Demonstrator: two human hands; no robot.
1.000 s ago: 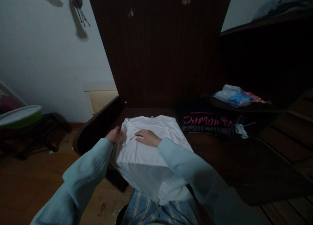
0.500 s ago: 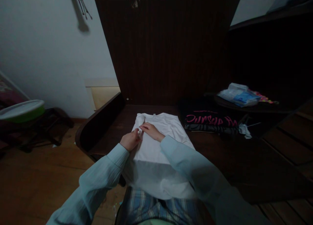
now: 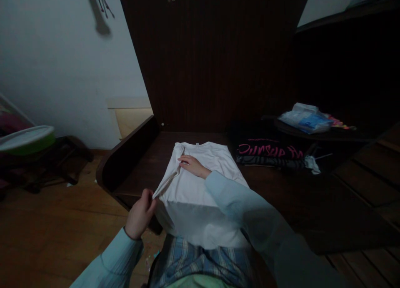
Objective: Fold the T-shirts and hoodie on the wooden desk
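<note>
A white shirt lies spread on the dark wooden surface, its neckline at the far end and its lower part hanging over the front edge toward my lap. My left hand is closed in a pinch on the shirt's left edge, pulled out past the front of the surface. From there the cloth runs taut up to my right hand. That hand rests on the upper left of the shirt, fingers stretched out beside a fold. What lies under its fingertips is hidden.
Folded dark clothing with pink lettering lies to the right of the shirt. A plastic packet sits on a small shelf above it. A raised wooden side bounds the surface at left. A green-sided round container stands farther left.
My left hand has moved down and toward me, away from my right hand, drawing the shirt's left edge out straight. My right hand has stayed nearly in place.
</note>
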